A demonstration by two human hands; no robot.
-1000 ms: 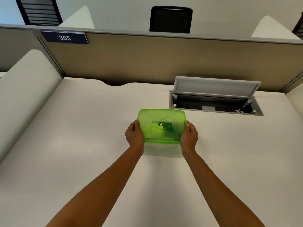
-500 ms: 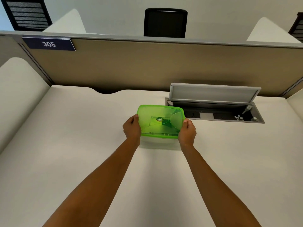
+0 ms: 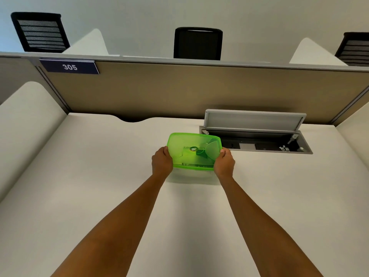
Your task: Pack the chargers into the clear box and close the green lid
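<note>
The green lid point(image 3: 191, 142) lies flat on top of the clear box point(image 3: 191, 173), whose pale wall shows only as a thin strip below the lid's near edge. Through the lid I make out a round label and dark shapes; the chargers cannot be told apart. My left hand point(image 3: 162, 163) grips the box's left side, thumb on the lid's rim. My right hand point(image 3: 224, 163) grips the right side the same way. The box sits on the white desk point(image 3: 99, 186), close to the middle.
An open grey cable hatch point(image 3: 255, 134) with its flap raised is set into the desk just behind and right of the box. A beige partition point(image 3: 199, 90) with a "305" sign point(image 3: 69, 66) bounds the back. White side panels flank the desk. Black chairs stand beyond.
The box has moved slightly farther from me toward the hatch, held in both hands, and the camera has tilted up. Both grips look unchanged.
</note>
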